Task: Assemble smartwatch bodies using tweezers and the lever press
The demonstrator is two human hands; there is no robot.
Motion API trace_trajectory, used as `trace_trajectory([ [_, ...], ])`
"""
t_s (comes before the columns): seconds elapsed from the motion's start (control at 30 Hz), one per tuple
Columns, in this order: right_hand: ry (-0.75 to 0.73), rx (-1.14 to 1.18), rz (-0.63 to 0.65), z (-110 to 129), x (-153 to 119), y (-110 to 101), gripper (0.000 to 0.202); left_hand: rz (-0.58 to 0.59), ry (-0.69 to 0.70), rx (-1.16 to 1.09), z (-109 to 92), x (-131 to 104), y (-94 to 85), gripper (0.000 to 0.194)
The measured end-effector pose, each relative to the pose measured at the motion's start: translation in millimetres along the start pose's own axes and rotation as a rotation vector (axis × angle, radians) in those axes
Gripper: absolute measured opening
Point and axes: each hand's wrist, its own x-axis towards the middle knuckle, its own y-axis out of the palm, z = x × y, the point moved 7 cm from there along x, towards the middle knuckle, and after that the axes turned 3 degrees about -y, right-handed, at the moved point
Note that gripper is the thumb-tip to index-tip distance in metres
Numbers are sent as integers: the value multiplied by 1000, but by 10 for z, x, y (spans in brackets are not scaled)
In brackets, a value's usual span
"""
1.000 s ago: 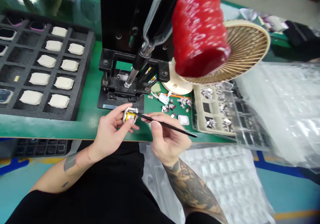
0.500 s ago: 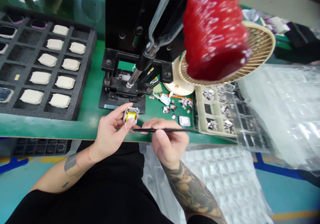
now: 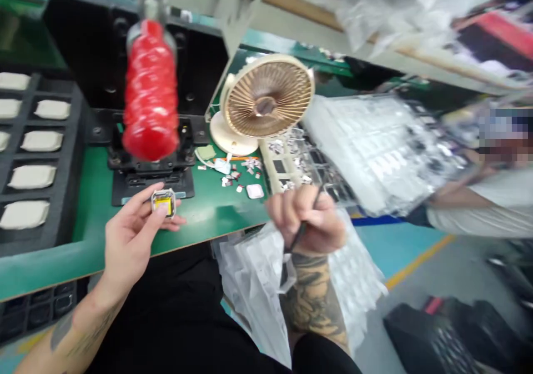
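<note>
My left hand (image 3: pixel 130 232) holds a small open watch case (image 3: pixel 165 202) between thumb and fingers, above the front part of the green bench. Its inside faces up and shows a yellow piece, partly under my thumb. Well to the right, my right hand (image 3: pixel 310 218) is closed around slim black tweezers (image 3: pixel 298 236), tilted with the lower end toward me. A pale, see-through scrap (image 3: pixel 288 274) shows just below that end; whether the tweezers grip it I cannot tell. Motion blurs the right hand.
A press with a red handle (image 3: pixel 150 96) stands behind my left hand. A dark foam tray (image 3: pixel 69 196) of pale wrapped pieces lies left. A fan (image 3: pixel 268 99), small parts, a compartment box (image 3: pixel 272 176) and clear plastic trays (image 3: pixel 353 151) are right. Another person's arm (image 3: pixel 458 196) shows far right.
The view has swung to the right. My right hand has moved away from the watch case, and the tweezers, level beside it before, now tilt steeply. My left hand still holds the case.
</note>
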Motion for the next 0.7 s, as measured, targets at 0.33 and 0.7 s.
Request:
trace_trajectory([
  [0.33, -527, -1066, -377, 376, -85, -558, 15, 119, -3, 270, -2, -37, 77, 56],
  [0.7, -376, -1362, 221, -157, 92, -41, 28, 54, 111, 389, 46, -121, 44, 34],
])
